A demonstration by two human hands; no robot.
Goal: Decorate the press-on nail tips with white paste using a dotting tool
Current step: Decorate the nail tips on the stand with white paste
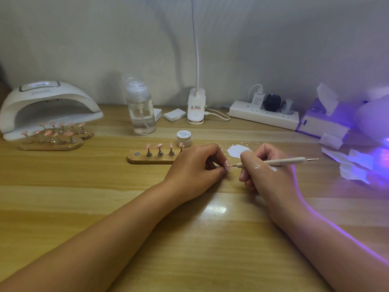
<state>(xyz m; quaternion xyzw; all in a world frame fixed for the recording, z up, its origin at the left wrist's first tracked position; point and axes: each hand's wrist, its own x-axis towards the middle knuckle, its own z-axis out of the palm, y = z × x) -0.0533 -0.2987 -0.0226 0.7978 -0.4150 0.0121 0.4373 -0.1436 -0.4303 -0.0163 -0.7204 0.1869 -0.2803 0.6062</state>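
My left hand (195,165) pinches one pink nail tip (227,165) between thumb and fingers, low over the table (105,197). My right hand (259,173) grips the dotting tool (273,161) like a pen, and its fine point is at the edge of this tip; I cannot tell if it touches. The white paste (237,150) lies spread on the table just behind my right hand, beside the small jar (183,138), so the paste is prepared.

I judge that I am in the middle of the work. The near wooden stand (147,159) carries four tips and has one bare place. Two more stands (52,142) with tips wait before the lamp (46,106). Whether those tips already have white dots is too small to see.
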